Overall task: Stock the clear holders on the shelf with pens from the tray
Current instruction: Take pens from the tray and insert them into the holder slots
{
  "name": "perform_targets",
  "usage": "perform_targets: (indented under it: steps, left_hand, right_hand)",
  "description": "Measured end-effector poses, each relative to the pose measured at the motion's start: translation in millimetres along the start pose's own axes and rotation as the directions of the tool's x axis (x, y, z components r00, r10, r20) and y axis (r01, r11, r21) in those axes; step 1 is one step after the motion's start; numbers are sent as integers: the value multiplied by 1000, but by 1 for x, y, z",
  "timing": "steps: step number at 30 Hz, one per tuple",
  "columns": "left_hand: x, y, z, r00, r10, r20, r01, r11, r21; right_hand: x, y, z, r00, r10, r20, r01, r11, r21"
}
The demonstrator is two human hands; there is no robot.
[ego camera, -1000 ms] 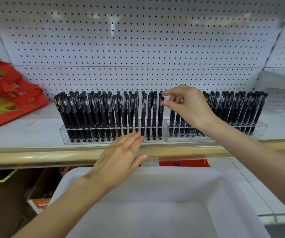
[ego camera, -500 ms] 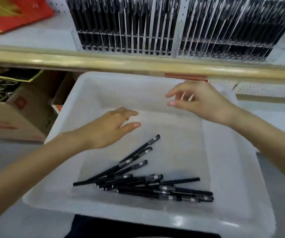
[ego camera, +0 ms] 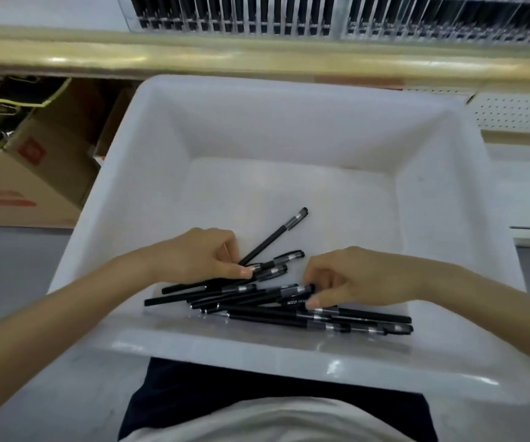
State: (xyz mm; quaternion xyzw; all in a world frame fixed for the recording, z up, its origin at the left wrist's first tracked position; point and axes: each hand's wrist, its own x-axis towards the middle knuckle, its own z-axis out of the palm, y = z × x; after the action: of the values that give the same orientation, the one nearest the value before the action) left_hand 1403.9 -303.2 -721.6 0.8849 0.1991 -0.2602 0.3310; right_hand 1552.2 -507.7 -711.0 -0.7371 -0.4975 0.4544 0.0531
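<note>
Left grip, right grip on lettered pens

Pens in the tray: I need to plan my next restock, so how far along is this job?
Done: the clear plastic holders on the shelf look packed with pens. In hand: the left hand and right hand each pinch a black pen from the pile. Left: about a dozen pens in the white plastic tray.

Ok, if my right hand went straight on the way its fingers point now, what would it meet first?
The black pens heaped in the tray. Your right hand points left and down, and its fingertips seem to touch a pen's cap end; depth is hard to judge.
</note>
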Motion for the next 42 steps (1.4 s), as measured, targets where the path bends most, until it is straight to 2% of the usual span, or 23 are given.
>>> perform_targets:
  steps: [3, 9, 14, 22, 38, 40, 42]
  left_hand:
    - [5, -2, 3, 1000, 14, -4, -14, 1000, -5]
    - [13, -7, 6, 998, 54, -23, -55, 998, -38]
    - [16, -10, 3, 997, 75, -18, -76, 994, -84]
    - [11, -10, 2, 989, 149, -23, -149, 989, 24]
    - [8, -6, 3, 985, 161, -54, -153, 979, 137]
    - [9, -6, 2, 984, 162, -72, -154, 983, 100]
    - [10, -6, -2, 982, 154, -108, -158, 987, -23]
  right_hand:
    - [14, -6, 8, 999, -7, -50, 7, 1000, 1]
    - [33, -4, 10, 996, 7, -86, 3, 993, 118]
    - [36, 0, 7, 992, 14, -129, 26, 952, 306]
    - [39, 3, 5, 988, 75, -136, 3, 868, 496]
    - [36, -3, 9, 994, 102, -46, -57, 817, 574]
    - [33, -6, 4, 993, 92, -75, -32, 814, 580]
    - [29, -9, -3, 987, 98, -130, 0, 798, 603]
